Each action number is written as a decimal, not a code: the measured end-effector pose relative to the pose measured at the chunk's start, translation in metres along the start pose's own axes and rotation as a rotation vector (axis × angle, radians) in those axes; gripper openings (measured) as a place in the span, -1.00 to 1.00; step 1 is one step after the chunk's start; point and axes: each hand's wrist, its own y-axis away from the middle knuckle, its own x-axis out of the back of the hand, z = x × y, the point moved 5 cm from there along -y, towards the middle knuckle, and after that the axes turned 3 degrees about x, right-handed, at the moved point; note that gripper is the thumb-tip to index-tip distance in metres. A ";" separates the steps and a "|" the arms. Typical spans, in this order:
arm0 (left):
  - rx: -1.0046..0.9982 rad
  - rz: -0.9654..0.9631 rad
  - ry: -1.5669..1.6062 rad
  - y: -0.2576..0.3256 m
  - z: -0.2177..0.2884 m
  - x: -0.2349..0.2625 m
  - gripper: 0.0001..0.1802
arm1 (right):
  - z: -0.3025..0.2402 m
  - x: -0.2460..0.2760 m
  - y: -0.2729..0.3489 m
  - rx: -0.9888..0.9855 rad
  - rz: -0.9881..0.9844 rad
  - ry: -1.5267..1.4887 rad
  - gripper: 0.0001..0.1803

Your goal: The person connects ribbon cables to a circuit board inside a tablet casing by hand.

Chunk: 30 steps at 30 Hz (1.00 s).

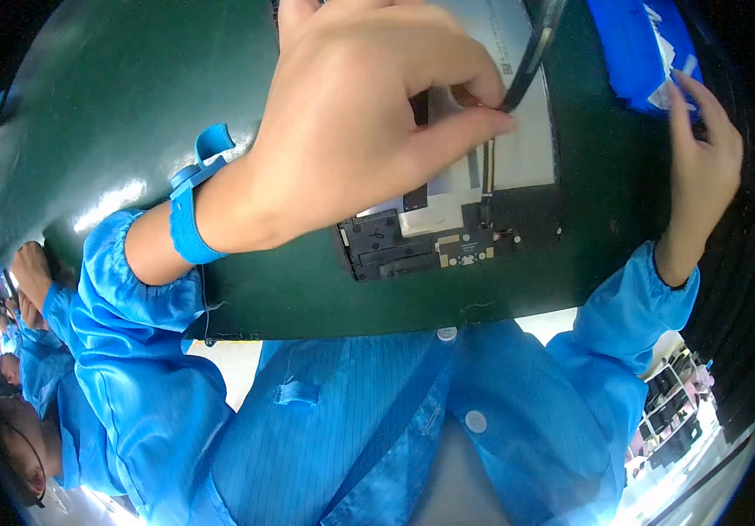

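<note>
A flat device with its inside exposed (527, 167) lies on the green work surface, partly covered by my left hand (369, 123). It has a large silvery panel and a black lower end with a small circuit board (470, 250). Between thumb and forefinger, my left hand pinches a narrow dark ribbon cable (531, 66) that rises away from the panel. My right hand (702, 145) is at a blue container (619, 53) on the far right, its fingertips close together among small white pieces (661, 53). What those fingertips hold is too small to tell.
The green work surface (158, 96) reaches to its near edge in front of my body. A blue strap (186, 215) circles my left wrist. At the far left another person's hand (31, 267) rests near the table edge. Shelves (671, 403) stand at the lower right.
</note>
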 end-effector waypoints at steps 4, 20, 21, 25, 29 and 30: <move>0.085 0.025 0.065 0.009 -0.033 -0.025 -0.89 | -0.028 0.017 -0.004 0.127 0.077 -0.007 -0.75; 0.460 -0.276 0.101 0.005 -0.016 -0.011 -0.84 | -0.139 0.029 0.051 0.347 -0.250 -0.803 -0.69; 0.471 -0.296 0.105 0.006 -0.017 -0.012 -0.84 | -0.139 0.027 0.052 0.342 -0.255 -0.807 -0.69; 0.497 -0.367 0.105 0.004 -0.019 -0.013 -0.84 | -0.139 0.024 0.054 0.333 -0.276 -0.830 -0.68; 0.480 -0.346 0.075 0.006 -0.019 -0.015 -0.85 | -0.141 0.025 0.052 0.377 -0.302 -0.789 -0.69; 0.481 -0.348 0.076 0.005 -0.019 -0.014 -0.85 | -0.142 0.025 0.052 0.376 -0.303 -0.790 -0.69</move>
